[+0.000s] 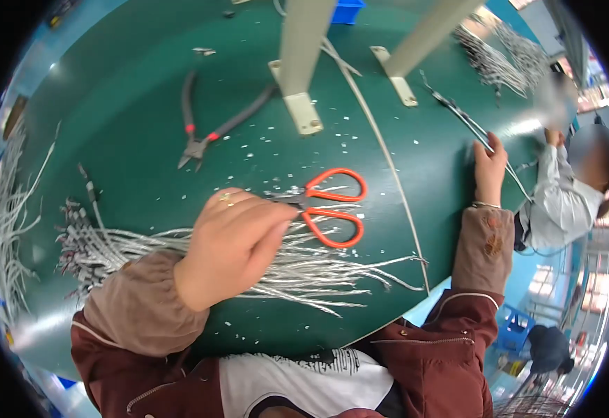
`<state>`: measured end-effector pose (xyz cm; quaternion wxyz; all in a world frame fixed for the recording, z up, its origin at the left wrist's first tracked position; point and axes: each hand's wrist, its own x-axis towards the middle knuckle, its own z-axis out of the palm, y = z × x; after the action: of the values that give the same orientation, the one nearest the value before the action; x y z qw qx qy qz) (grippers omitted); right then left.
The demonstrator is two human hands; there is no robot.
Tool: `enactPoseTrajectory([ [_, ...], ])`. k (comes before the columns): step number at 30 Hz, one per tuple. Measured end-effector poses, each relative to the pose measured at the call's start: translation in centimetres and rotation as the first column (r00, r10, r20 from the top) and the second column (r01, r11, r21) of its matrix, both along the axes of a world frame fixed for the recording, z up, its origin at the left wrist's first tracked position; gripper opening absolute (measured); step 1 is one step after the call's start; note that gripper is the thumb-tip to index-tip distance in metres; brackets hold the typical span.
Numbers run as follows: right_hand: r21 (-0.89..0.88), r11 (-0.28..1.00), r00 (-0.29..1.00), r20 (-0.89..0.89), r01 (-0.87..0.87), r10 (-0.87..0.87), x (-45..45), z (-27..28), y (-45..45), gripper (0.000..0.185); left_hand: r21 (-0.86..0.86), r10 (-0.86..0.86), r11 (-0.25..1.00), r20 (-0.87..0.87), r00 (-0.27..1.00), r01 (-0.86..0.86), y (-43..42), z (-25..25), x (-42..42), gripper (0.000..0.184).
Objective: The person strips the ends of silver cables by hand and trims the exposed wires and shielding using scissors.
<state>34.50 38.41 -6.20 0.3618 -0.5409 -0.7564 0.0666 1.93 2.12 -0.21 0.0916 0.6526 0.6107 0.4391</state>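
Note:
My left hand (238, 240) is closed, back of the hand up, with its fingertips at the blades and pivot of the orange-handled scissors (341, 244); the blades are partly hidden by the fingers. Beneath it lies a bundle of silvery braided cables (304, 282), their dark ends at the left. On the right, my right hand (491, 171) pinches a thin silvery cable (463, 120), which runs up-left to a dark split end and trails down past the hand. Black-handled pliers (196, 148) with red bands lie open above my left hand.
Two cream metal posts (304, 63) stand bolted to the green table (137, 139), strewn with white scraps. A long pale strip (381, 139) crosses it. More cables lie at the far left (11, 209) and top right (492, 63). A co-worker in white (562, 202) sits at the right.

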Motion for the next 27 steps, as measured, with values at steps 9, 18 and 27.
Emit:
enactPoseTrajectory([
  [9,-0.003,0.981,0.851,0.498,0.194,-0.167,-0.5,0.4,3.5,0.049,0.04,0.013,0.999,0.017,1.0,-0.014,-0.1,-0.8,0.1,0.014],
  [18,0.041,0.959,0.934,0.242,-0.281,0.263,-2.6,0.9,2.5,0.04,0.023,0.068,0.997,-0.039,0.997,-0.068,0.1,-0.6,0.0,0.013],
  [27,0.13,0.846,0.854,0.134,-0.518,0.503,-11.1,5.6,-8.4,0.013,-0.209,0.153,0.955,-0.268,0.951,-0.212,-0.1,0.0,-0.6,0.028],
])
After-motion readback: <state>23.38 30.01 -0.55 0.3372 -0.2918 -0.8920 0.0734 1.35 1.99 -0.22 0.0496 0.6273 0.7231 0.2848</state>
